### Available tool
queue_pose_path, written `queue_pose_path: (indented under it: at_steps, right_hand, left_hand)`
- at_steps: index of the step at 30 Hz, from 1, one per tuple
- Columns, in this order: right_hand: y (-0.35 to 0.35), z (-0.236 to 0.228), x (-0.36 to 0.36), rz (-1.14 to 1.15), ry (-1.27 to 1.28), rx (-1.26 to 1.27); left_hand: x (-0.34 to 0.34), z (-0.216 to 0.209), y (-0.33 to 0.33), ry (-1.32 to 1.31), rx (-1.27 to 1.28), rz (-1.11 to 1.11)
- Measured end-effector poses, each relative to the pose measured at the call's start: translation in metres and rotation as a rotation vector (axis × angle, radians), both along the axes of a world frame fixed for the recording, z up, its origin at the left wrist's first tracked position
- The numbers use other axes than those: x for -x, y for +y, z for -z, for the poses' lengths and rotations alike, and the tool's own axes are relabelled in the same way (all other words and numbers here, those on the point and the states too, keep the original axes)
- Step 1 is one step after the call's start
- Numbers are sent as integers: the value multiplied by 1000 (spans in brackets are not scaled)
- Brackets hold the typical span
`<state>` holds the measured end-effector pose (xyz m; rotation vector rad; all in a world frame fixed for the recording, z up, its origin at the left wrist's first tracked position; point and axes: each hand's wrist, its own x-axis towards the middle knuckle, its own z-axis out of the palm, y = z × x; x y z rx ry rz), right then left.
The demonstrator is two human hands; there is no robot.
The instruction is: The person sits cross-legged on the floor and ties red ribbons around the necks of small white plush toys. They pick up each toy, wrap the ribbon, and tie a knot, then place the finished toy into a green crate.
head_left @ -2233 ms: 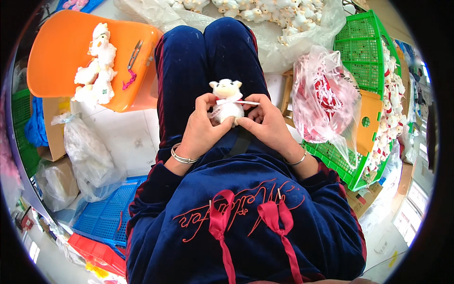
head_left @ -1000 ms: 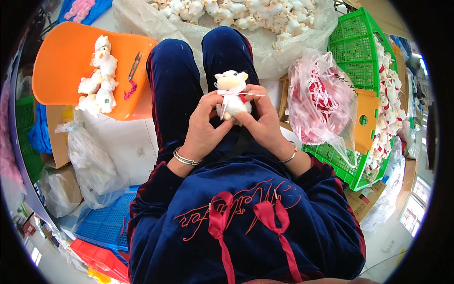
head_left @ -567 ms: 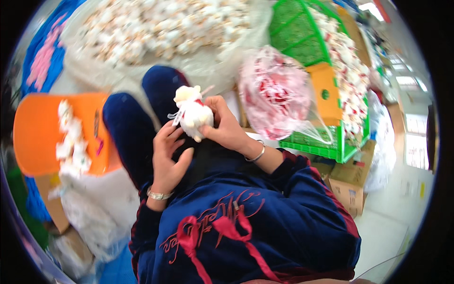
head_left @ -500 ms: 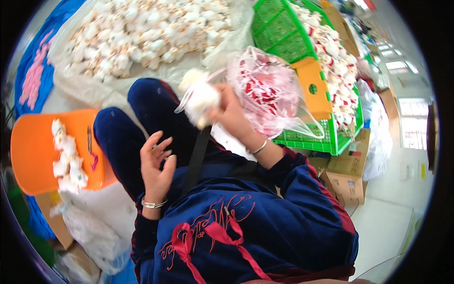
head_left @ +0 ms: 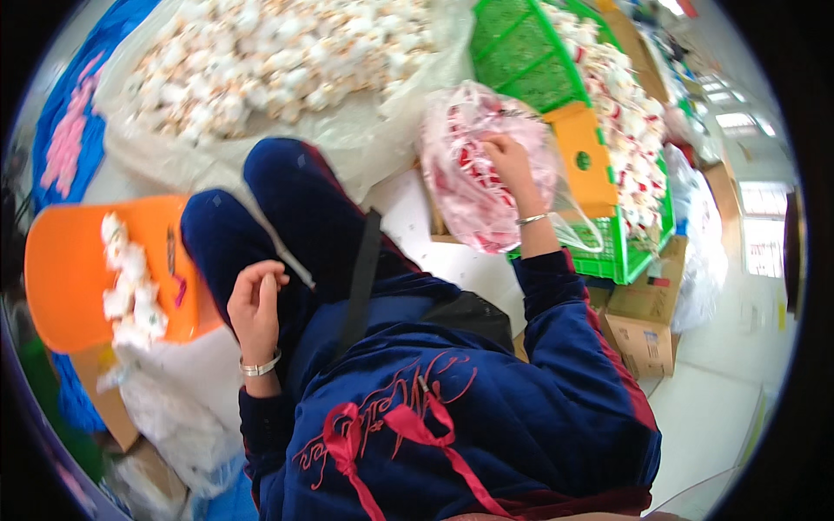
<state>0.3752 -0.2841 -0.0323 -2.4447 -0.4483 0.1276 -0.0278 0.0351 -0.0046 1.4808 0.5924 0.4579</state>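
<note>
My right hand (head_left: pixel 508 161) is at the clear plastic bag (head_left: pixel 447 204), its fingers bent together over the red and white pieces (head_left: pixel 483 174) inside. What the fingertips grip, if anything, is hidden. My left hand (head_left: pixel 254 304) hovers over my left thigh, fingers curled in toward the thumb. A thin pale strip (head_left: pixel 298 271) shows just beyond its fingertips; I cannot tell whether the hand holds it. Small white plush toys (head_left: pixel 135 282) lie in a row on the orange chair (head_left: pixel 65 269) to my left, beside a dark slim tool (head_left: pixel 171 252) and a pink piece (head_left: pixel 180 291).
A large heap of white and tan plush pieces (head_left: pixel 278 65) lies on plastic sheeting ahead. At right stands a green crate (head_left: pixel 621 252) of white and red plush toys, near cardboard boxes (head_left: pixel 638 330). Pink pieces (head_left: pixel 69 139) rest on blue sheeting at far left.
The fluffy white plush toy that my right hand held is gone from it. That hand has moved right to the plastic bag. My left hand has drawn back slightly left, its fingers now curled.
</note>
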Motion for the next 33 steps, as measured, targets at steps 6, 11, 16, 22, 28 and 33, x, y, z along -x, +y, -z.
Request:
queue_pose_path:
  at_steps: [6,11,16,22,28,33]
  right_hand:
    - [-72,125,-31,87,141,339]
    - [-105,160,-25,-31,192,487]
    - [-116,162,-38,-83,90,438]
    - [-129,154,-76,-78,136,368]
    - [-141,148,-62,-212,75,651]
    - [-125,113,-54,-77,38,620]
  left_hand:
    - [46,-4,57,51,-92,-326]
    - [99,6,96,95,-189,-597]
    - [153,21,162,181,-284,-896]
    - [175,84,204,612,-794,-632]
    - [138,123,217,1115,-952,-559]
    - [156,71,224,942,-585,-339]
